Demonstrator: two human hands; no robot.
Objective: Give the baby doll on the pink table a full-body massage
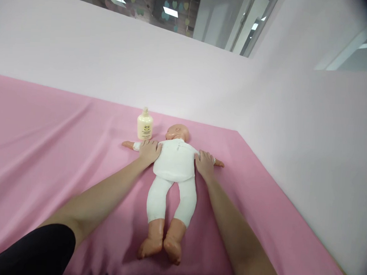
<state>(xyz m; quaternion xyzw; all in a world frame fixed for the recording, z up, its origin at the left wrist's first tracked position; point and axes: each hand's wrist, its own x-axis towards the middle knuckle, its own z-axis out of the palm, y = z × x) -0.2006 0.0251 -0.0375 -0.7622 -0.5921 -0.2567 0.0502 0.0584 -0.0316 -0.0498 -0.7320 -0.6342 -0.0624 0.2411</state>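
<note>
**Two hands on the doll's shoulders**

The baby doll (173, 166) lies face down on the pink worktop (46, 145), head away, feet near. The left hand (149, 150) rests flat on one upper arm, fingers spread. The right hand (204, 163) does likewise. Both touch. A cream bottle (145, 126) stands by the head.

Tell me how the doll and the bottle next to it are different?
The doll lies flat, face down, arms spread; the bottle stands upright. The doll is much longer than the bottle is tall. The doll wears white clothes; the bottle is cream with a small label. The left hand and right hand rest on the doll's upper arms; nothing touches the bottle. Both sit on the pink cloth.
</note>
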